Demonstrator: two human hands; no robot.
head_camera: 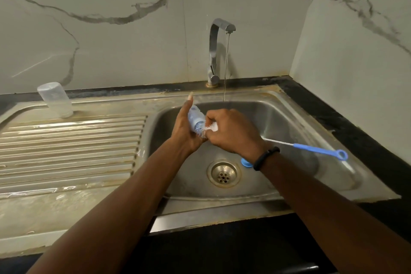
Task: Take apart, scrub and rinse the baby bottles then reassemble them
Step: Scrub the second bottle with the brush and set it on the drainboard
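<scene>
While tap point(219, 51) water runs into the steel sink point(289, 122), left hand point(185, 131) grasps a small clear bottle point(195, 121) over the basin, right hand point(232, 132) clenched round a blue-handled brush point(311, 149) (bristles at bottle mouth), upturned bottle point(55, 100) far left on drainboard point(66, 147).

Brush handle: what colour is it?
Blue, with a loop end; the brush handle shows clearly in the head view.

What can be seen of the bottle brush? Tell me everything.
The bottle brush has a thin twisted-wire stem, white bristles at one end and a blue plastic handle ending in a hanging loop. It lies tilted over the sink, handle end out to the right past the wrist. The right hand grips it near the bristles, which are pushed into the mouth of the small clear bottle held by the left hand.
</scene>
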